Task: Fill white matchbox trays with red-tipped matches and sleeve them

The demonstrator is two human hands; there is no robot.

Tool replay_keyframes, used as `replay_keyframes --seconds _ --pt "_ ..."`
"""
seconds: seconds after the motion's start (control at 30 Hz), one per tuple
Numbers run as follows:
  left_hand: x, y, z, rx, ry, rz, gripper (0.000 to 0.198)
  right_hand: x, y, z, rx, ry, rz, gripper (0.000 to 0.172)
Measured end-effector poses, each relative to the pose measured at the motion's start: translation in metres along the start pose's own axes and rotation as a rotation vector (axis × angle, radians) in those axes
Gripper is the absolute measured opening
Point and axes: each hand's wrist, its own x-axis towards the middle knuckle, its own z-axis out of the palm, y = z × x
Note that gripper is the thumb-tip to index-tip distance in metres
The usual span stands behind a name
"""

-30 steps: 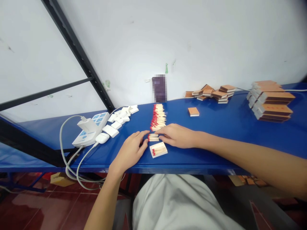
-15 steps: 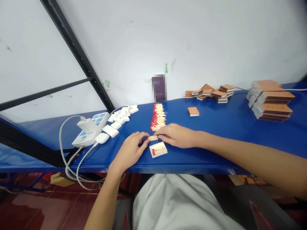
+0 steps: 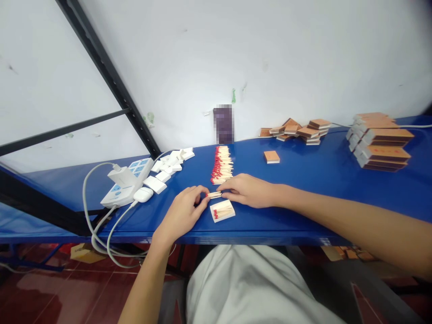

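Left hand [image 3: 182,212] and right hand [image 3: 249,191] palm down on table [image 3: 313,184], fingertips pinch matches [image 3: 215,195] from both ends, beside filled tray [image 3: 222,210]

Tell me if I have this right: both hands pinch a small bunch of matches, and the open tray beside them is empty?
Not empty: the head view shows the open tray holding red-tipped matches. Otherwise right: the left hand and right hand pinch a small bunch of matches between them.

A white wall [image 3: 236,54] backs the blue table [image 3: 320,180]; a black metal frame [image 3: 111,85] leans left above red floor tiles [image 3: 40,288].
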Motion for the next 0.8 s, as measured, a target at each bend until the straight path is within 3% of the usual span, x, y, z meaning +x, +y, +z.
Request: replay_keyframes --seconds 0.27,0.8 --pt "0.005 0.003 -0.003 0.082 -0.063 0.072 0.023 0.005 0.003 0.000 0.033 0.013 -0.002 0.025" --pt "0.017 0.010 -0.001 0.356 -0.073 0.005 0.019 0.003 0.000 -0.003 -0.016 0.010 0.035 0.021"
